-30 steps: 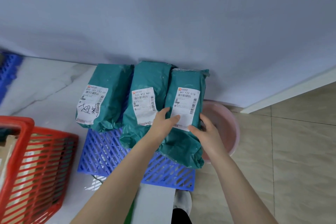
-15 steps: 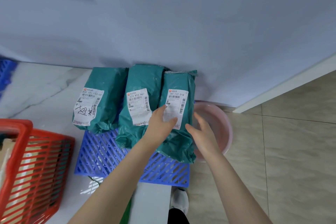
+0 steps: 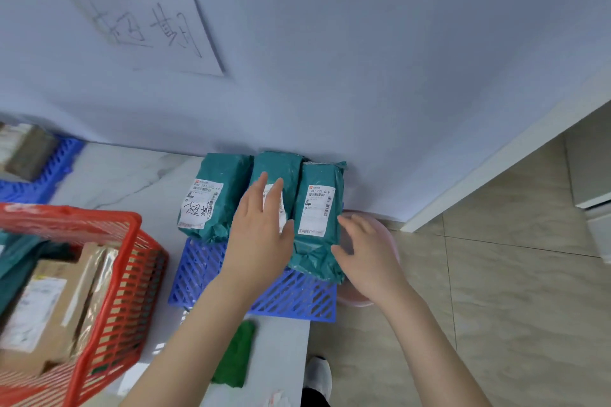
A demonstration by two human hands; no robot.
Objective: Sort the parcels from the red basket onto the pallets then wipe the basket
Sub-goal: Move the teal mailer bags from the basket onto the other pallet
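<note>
**Parcels on the pallet**

The basket (image 3: 132, 231) held brown parcels (image 3: 49, 307) and a teal bag (image 3: 16, 261). On the pallet (image 3: 201, 274) three teal parcels (image 3: 218, 188) stood. The left hand (image 3: 261, 235) lay flat over the middle one; the right hand (image 3: 367, 258) hovered open beside them.

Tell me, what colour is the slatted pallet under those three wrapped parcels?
Blue, with a diagonal lattice pattern; the pallet shows plainly in the head view.

free: bare front of blue pallet (image 3: 201, 274) | blocked: wall (image 3: 363, 76) behind green parcels (image 3: 220, 175) | red basket (image 3: 132, 274) left | pink basin (image 3: 355, 299) right
</note>
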